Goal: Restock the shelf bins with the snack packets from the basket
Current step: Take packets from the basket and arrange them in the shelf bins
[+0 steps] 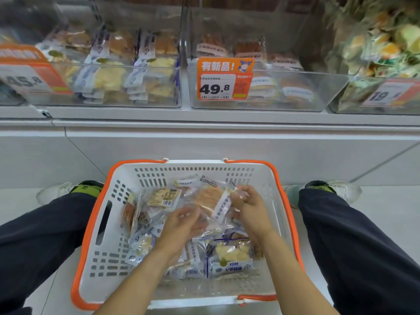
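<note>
A white basket [127,178] with an orange rim sits on the floor between my legs, holding several clear snack packets. My right hand [248,208] grips a packet of orange-brown snack [210,198] by its right edge, lifted a little above the pile. My left hand [181,223] curls its fingers at the same packet's lower left corner. A packet of pale yellow chips [229,253] lies at the basket's near right. Above, three clear shelf bins show: the left bin [113,100] with yellow snacks, the middle bin [261,103] with brown snacks, the right bin [341,109] with green and orange packets.
An orange price tag reading 49.8 [223,79] hangs on the middle bin, another reading 45.8 [29,76] at the left. A white shelf ledge [204,123] runs under the bins. My shoes [68,189] flank the basket on a pale floor.
</note>
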Action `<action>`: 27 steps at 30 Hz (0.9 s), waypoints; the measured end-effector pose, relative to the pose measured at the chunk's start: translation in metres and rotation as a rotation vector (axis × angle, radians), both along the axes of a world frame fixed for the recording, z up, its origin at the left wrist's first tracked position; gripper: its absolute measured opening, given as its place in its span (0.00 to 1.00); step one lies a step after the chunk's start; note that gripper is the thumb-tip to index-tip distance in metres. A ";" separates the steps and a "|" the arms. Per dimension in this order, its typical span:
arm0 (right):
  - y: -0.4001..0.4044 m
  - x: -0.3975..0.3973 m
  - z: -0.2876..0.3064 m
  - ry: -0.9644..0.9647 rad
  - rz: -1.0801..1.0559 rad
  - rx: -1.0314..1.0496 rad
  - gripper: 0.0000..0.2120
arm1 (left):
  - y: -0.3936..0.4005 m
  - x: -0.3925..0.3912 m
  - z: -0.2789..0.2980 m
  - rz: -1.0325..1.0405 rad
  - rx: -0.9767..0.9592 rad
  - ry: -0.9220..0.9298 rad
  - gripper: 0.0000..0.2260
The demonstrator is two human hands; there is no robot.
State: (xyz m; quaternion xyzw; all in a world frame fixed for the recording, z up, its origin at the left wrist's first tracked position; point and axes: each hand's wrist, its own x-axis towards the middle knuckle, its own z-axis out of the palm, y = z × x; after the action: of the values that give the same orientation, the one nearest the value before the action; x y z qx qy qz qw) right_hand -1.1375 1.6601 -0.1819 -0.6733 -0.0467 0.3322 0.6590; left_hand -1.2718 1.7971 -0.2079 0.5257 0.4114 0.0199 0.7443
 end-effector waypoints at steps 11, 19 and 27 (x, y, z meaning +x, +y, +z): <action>-0.023 0.035 0.097 -0.782 0.153 -0.199 0.32 | 0.004 0.077 0.126 -0.205 0.531 -0.265 0.02; -0.030 0.112 0.193 -1.227 -0.086 -0.220 0.28 | -0.004 0.176 0.228 -0.120 0.770 -0.564 0.06; -0.044 0.179 0.191 -1.370 -0.081 -0.563 0.26 | 0.004 0.291 0.264 -0.116 0.898 -0.273 0.11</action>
State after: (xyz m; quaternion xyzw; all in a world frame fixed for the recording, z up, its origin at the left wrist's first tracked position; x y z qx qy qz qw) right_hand -0.9581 1.6159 0.0087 -0.8742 -0.3356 -0.1877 0.2965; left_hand -0.9812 1.8016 0.0562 0.8102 0.2302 0.2231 0.4907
